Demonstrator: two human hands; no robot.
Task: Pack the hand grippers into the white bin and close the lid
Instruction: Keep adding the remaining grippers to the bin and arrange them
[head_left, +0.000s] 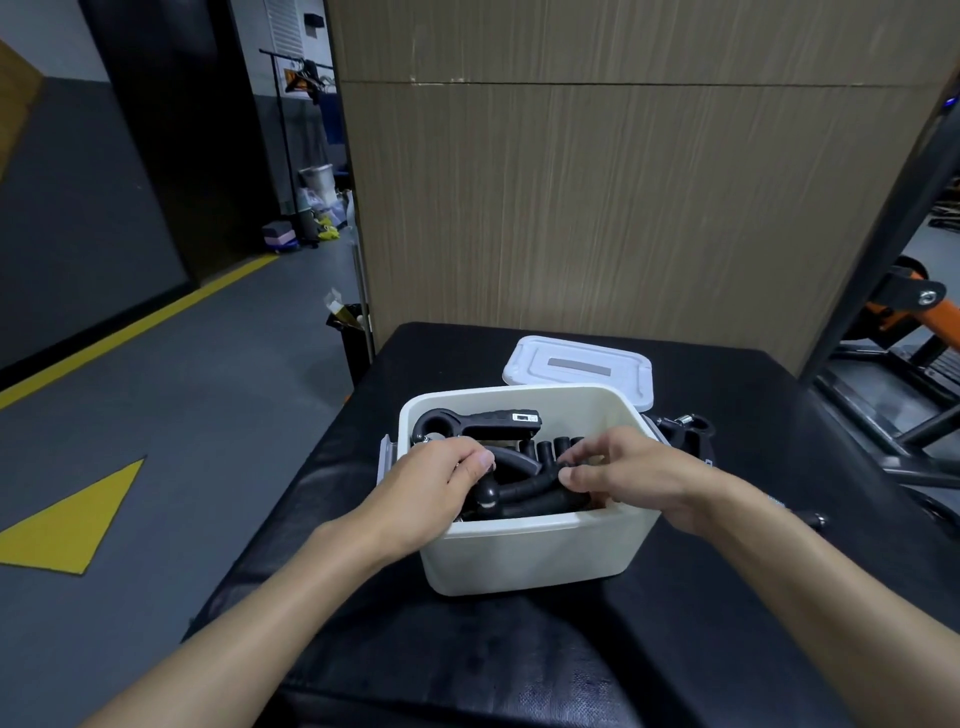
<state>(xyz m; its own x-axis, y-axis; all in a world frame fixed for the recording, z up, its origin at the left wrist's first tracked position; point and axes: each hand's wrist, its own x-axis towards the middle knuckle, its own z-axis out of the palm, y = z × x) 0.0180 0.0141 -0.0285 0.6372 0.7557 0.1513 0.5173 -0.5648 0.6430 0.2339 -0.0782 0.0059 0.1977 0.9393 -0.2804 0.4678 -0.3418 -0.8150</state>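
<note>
- Hand grippers (519, 467) of black plastic and foam lie jumbled inside the bin, several round handle ends poking up near its middle.
- White plastic bin (530, 556), smooth-walled and square with rounded corners, stands open on the tabletop (467, 649), a black padded surface with a fine woven grain.
- Left hand (436, 483) reaches in over the bin's left rim with the wrist bent down, its fingers curled round the jointed end of the foam-handled gripper (524, 493) lying topmost.
- Right hand (628, 473) comes in over the right rim, thumb and fingers closed in a pinch on the other end of that same gripper's matt foam handle.
- Hard-plastic gripper (478, 423), black, with a ring-shaped loop and a small white label, lies along the bin's far inner wall.
- White rectangular lid (579, 366) with rounded corners and a grey strip across its top lies flat on the tabletop just behind the bin.
- Grey latch (387, 457) hangs at the bin's left side.
- One spare black gripper (685, 431) with a bright metal fitting lies on the tabletop just right of the bin, partly hidden by it.
- Wood-grain panel (623, 208), pale brown with vertical streaks, stands behind the tabletop.
</note>
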